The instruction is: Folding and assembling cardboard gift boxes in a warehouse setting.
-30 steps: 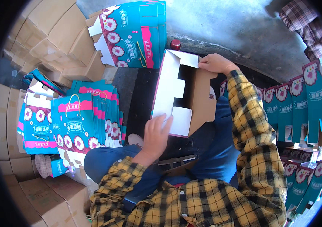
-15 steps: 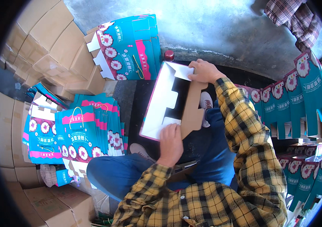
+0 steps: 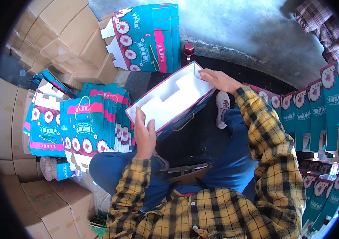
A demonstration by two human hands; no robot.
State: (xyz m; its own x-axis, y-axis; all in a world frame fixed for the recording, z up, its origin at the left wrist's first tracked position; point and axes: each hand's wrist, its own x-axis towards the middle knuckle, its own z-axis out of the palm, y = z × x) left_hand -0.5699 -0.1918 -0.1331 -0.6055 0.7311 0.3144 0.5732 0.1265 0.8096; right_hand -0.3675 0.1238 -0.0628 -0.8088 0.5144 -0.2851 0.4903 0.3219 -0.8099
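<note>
A gift box is tilted in front of me, its open top showing white inner walls. White flaps lie folded flat inside it. The outside is teal and dark red, with a cord handle on the side nearest me. At the box's left end, my left hand holds the wall, fingers raised against its edge. My right hand grips the far right corner, fingers over the rim. Its thumb is hidden from view.
Flat teal cartons are piled at left, with another stack against the wall. Brown cardboard boxes fill the left side. Standing teal boxes line the right. A red-capped object stands by the wall. My shoe is close by.
The box has turned so its inside faces up, and its brown flaps no longer show. My left hand has moved left and up along its end; my right hand still holds the far corner.
</note>
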